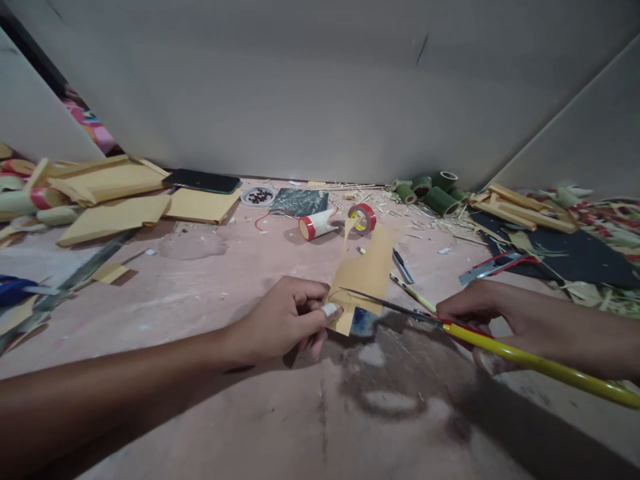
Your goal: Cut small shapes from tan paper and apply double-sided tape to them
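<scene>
My left hand point(290, 319) pinches the near corner of a tan paper piece point(367, 273), with a pale tip on the thumb. My right hand point(480, 312) is closed round yellow-handled scissors point(450, 325). Their thin dark blades lie across the lower part of the paper, pointing left toward my left thumb. A small blue object shows just under the paper's near edge.
A red tape roll point(363, 217), a white and red tube point(316, 225), a small dish of dark beads point(257, 196), a phone point(202, 180), tan cardboard sheets point(113, 193), green bamboo sections point(434, 191), wood strips point(520, 205) and a long ruler point(75, 280) lie around.
</scene>
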Tool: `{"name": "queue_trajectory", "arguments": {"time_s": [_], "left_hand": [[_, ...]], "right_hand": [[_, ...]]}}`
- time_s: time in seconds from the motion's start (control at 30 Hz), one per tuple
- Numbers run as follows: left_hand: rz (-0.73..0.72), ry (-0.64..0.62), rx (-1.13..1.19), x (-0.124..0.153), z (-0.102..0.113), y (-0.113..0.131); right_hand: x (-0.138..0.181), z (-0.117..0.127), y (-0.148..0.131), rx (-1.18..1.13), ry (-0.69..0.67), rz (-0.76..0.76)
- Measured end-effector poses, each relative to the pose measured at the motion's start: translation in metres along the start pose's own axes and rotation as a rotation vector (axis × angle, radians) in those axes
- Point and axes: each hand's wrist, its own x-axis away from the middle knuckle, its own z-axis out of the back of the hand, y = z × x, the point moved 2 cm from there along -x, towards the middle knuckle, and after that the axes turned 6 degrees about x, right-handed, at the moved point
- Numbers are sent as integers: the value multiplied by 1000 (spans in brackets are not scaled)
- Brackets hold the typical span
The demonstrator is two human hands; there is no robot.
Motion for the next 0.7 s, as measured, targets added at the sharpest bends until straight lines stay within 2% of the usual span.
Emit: {"name": "queue_trajectory", "arguments": {"time_s": [0.13,0.43,0.7], "left_hand": [[-5,-13,10,-1,3,-1],[2,-52,44,-2,5,-2],[12,-75,61,-2,6,-2]], "right_hand": [[-3,-2,3,-57,-100,-52],[-7,-7,11,-95,-77,9],[-5,-10,12,-117,-109,-52]]}}
